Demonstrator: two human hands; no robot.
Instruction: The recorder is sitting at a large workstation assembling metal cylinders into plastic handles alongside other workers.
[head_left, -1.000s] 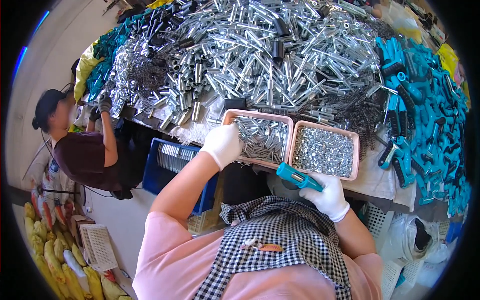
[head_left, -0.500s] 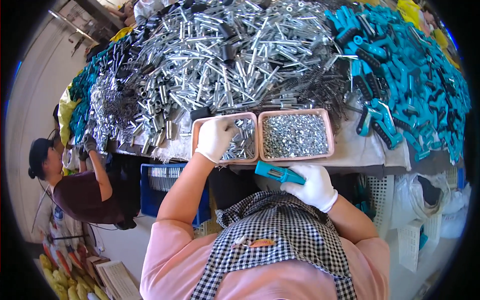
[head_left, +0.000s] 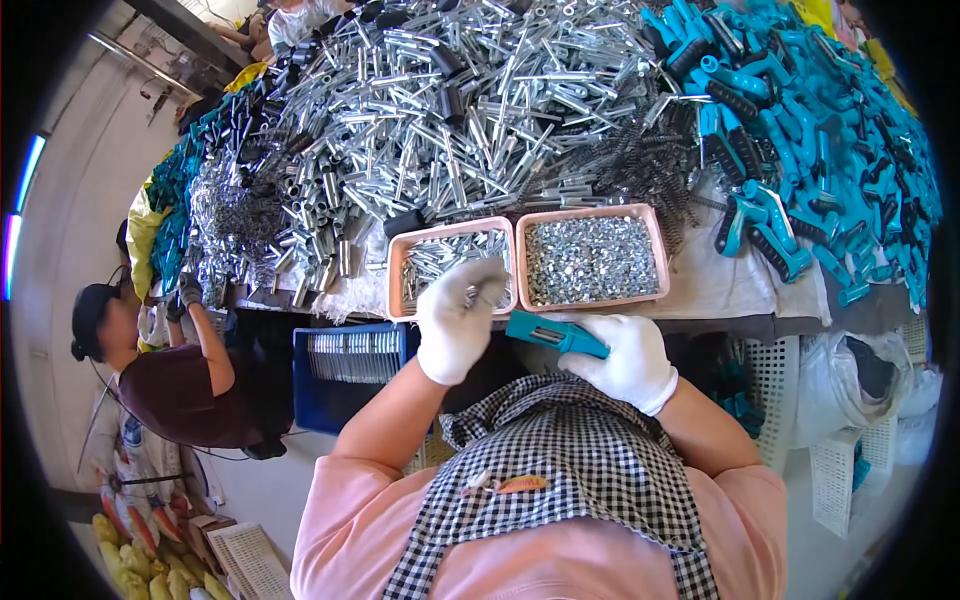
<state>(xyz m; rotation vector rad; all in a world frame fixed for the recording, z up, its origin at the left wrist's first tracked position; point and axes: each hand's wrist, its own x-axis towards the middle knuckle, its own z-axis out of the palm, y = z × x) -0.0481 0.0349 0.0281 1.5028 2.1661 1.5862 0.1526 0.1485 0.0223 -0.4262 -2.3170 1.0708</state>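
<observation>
My right hand [head_left: 632,362], in a white glove, is wrapped round a teal tool handle [head_left: 560,335] with a slot showing metal along its top. My left hand [head_left: 455,322], also gloved, is raised over the front edge of a pink bin [head_left: 402,262]. Its fingers are curled together, with a small metallic glint at the tips; what they pinch is too small to make out. Short metal pins [head_left: 440,255] fill that bin. Beside it, a second pink bin [head_left: 662,265] holds small shiny metal pieces [head_left: 590,260].
Metal tubes and rods [head_left: 480,120] are heaped behind the bins, with dark springs [head_left: 640,165] beside them. Teal handles [head_left: 810,170] pile up at the right. Below the table's left side is a blue crate [head_left: 320,395]. A co-worker [head_left: 165,380] works at the far left.
My left hand has come out of the pin bin, moving toward me and right, close to the teal handle. My right hand still holds the handle in nearly the same place.
</observation>
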